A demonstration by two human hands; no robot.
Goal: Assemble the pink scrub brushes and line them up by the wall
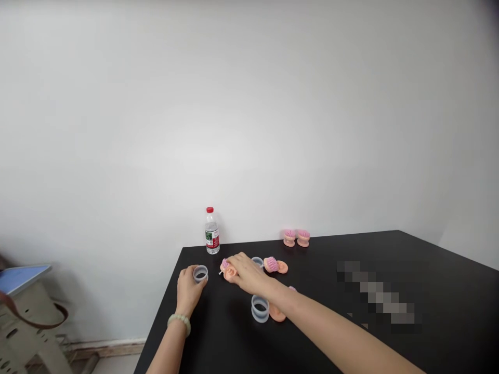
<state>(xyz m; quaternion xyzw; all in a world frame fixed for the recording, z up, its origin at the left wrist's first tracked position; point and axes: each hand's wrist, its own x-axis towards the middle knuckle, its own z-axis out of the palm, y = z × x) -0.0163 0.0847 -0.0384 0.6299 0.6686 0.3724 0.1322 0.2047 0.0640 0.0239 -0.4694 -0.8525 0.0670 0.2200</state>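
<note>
My left hand (pixel 188 290) is wrapped round a translucent grey ring (pixel 200 273) at the table's left side. My right hand (pixel 246 273) holds a peach ear-shaped piece (pixel 230 272); a pink ridged piece (pixel 223 264) and a small white pin show beside it. Behind the right hand is another grey ring (pixel 257 262), next to a pink ridged piece (pixel 271 264) and a flat peach piece (pixel 283 267). Below the right forearm stands a third grey ring (pixel 260 309), touching a peach piece (pixel 277 312) that the forearm partly covers.
A water bottle (pixel 212 235) with a red cap stands at the back left of the black table (pixel 327 332). Two peach pieces with pink ridged tops (pixel 289 238) sit near the wall. A blue-topped stand (pixel 23 280) is left of the table. A blurred patch covers the right.
</note>
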